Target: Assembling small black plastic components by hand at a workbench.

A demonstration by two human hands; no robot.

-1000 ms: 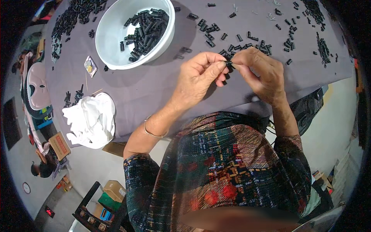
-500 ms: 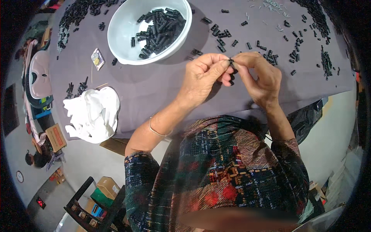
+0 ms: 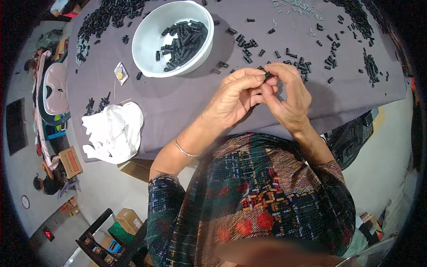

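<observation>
My left hand pinches a small black plastic part between thumb and forefinger, over the near part of the table. From the other side my right hand closes on the same part with thumb and fingertips. The fingers cover most of it, so its exact shape is hidden. Just beyond the hands, loose black cylindrical parts lie scattered. To the far left of them stands a white bowl, partly filled with black cylindrical pieces.
The table has a grey cloth. A crumpled white cloth lies at its left edge, near a small packet and thin sticks. Heaps of black parts and light grey bits spread along the far side. A black chair stands at right.
The view has shifted slightly, so the table things appear moved. Both hands remain together at the small black part, with the right fingers curled a little differently around it.
</observation>
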